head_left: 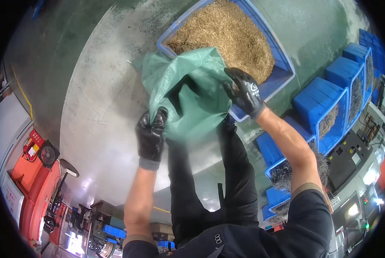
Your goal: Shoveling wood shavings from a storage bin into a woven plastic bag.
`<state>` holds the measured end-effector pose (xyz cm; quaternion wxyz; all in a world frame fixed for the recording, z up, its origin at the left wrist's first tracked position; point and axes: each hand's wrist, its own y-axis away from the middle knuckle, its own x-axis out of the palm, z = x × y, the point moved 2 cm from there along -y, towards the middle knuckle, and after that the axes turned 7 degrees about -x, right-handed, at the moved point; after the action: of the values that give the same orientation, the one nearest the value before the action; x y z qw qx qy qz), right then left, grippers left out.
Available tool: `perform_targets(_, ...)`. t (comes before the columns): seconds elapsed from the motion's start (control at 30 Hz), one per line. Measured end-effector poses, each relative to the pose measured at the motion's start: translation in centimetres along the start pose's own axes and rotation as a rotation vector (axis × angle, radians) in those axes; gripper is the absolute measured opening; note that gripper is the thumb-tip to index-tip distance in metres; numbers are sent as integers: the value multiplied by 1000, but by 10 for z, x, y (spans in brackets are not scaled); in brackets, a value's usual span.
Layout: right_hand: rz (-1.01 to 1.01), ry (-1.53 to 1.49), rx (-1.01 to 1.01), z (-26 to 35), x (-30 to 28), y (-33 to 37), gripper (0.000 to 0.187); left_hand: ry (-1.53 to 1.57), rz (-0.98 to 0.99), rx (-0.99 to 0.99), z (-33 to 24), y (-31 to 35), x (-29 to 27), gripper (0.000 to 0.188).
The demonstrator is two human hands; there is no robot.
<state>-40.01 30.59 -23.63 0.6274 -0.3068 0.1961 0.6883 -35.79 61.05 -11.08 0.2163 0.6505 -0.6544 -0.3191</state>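
Note:
A green woven sack [196,103] hangs with its mouth spread between my two gloved hands, in front of my legs. My left hand [151,133], in a black glove, is closed on the sack's near left rim. On the far right side my right hand [245,91], also black-gloved, pinches the rim with bent fingers. Just beyond the sack stands a blue bin [282,58] heaped with brass-coloured metal shavings [222,32]. The sack overlaps the bin's near left edge. Folds hide the bottom of the sack's inside.
Along the right stand several blue bins [319,101], some with grey metal shavings [282,175]. Machines [349,159] line the far right side. At the left are an orange-red cabinet [35,185], a black fan [48,154] and a pedestal stool [69,167].

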Motion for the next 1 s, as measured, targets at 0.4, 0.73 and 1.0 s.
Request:
perform_targets(0.4,57,-49,-10,5,42,-90,41,-140,-81,0,1,-4,1,24)
perform_targets(0.73,898,-92,1113,-135,43,39,42,-257,-141,136,2,5,-28,20)
perform_targets(1.0,734,-162,1174,-142,62,41,26,-422,-222,299,13,18,-33,21)
